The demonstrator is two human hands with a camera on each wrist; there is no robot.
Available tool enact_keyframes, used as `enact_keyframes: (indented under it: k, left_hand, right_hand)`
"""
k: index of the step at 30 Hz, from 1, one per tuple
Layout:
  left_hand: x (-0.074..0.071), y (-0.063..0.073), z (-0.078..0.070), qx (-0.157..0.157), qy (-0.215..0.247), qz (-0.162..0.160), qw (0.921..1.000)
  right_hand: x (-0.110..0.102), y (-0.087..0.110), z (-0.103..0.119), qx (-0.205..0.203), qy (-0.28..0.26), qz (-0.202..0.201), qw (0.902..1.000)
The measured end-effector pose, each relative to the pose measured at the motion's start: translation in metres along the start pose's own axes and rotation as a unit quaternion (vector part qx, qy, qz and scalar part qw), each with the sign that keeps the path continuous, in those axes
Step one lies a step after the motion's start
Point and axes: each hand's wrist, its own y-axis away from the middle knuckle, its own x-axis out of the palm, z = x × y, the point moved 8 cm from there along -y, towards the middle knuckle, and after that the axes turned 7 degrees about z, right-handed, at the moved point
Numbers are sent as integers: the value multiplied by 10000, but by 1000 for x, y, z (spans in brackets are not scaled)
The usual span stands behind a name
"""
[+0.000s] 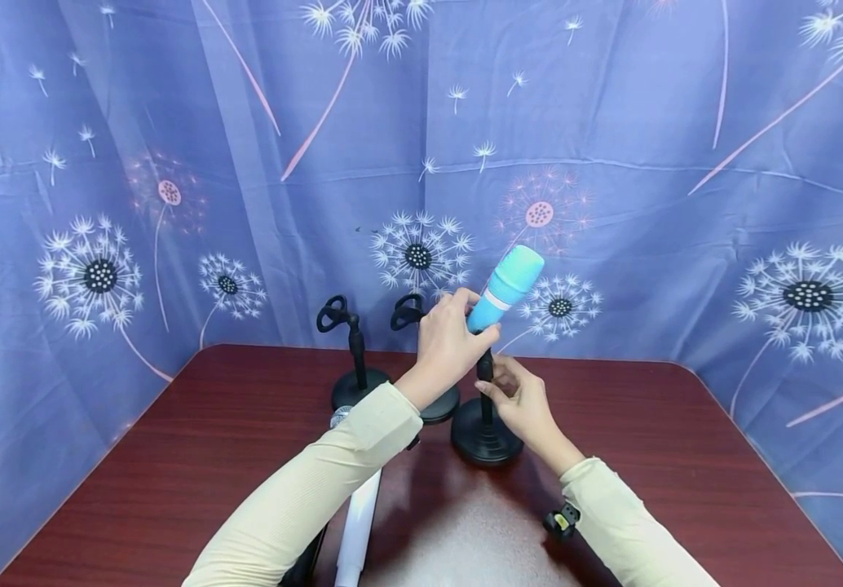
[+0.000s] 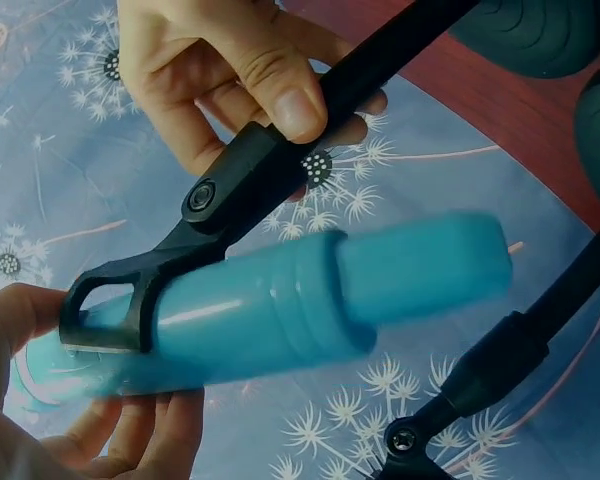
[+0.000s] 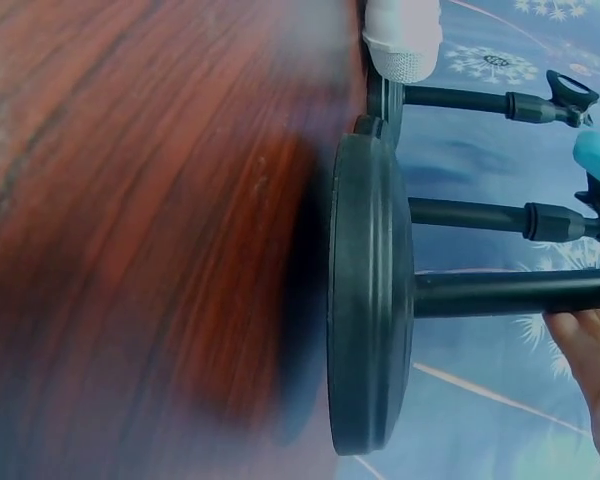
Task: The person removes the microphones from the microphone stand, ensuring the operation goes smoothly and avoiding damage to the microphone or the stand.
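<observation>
A light blue microphone (image 1: 513, 281) sits tilted in the clip (image 2: 135, 310) of the rightmost black microphone stand (image 1: 486, 436). My left hand (image 1: 452, 336) holds the microphone's body beside the clip, fingers under it in the left wrist view and thumb near the clip's edge. Lower down, my right hand (image 1: 527, 403) pinches the stand's pole (image 3: 510, 293) between thumb and fingers, just below the clip joint. The stand's round base (image 3: 368, 300) appears upright on the table in the head view.
Two more black stands with bare clips, one at the left (image 1: 358, 350) and one in the middle (image 1: 439, 406), stand alongside. A white microphone (image 1: 358, 522) with a silver mesh head lies on the dark red table (image 1: 627, 424), partly behind my left sleeve. Behind hangs a blue dandelion-patterned curtain (image 1: 612, 98).
</observation>
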Motion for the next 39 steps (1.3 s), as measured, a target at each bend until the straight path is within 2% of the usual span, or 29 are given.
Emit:
enact_keyframes:
  k: [6, 14, 21, 24, 32, 37, 39]
  left_hand:
    - [-1, 0, -1, -40, 324, 186, 9993]
    - [-1, 1, 0, 9, 424, 339, 9985]
    - [1, 2, 3, 43, 567, 599, 9966]
    - [2, 3, 5, -3, 645, 762, 9950]
    - [3, 2, 7, 114, 892, 1178, 9890]
    - [1, 1, 7, 224, 1008, 1380, 9850]
    - [1, 1, 8, 177, 1068, 1441, 9836]
  right_hand:
    - [2, 1, -5, 91, -133, 3, 9999]
    - [2, 1, -4, -33, -103, -3, 9999]
    - [6, -1, -39, 21, -225, 20, 9997]
    - [6, 0, -45, 52, -278, 81, 9996]
    - [6, 0, -44, -116, -377, 181, 9991]
    - [5, 0, -44, -79, -312, 211, 9993]
    - [4, 0, -43, -20, -245, 191, 9995]
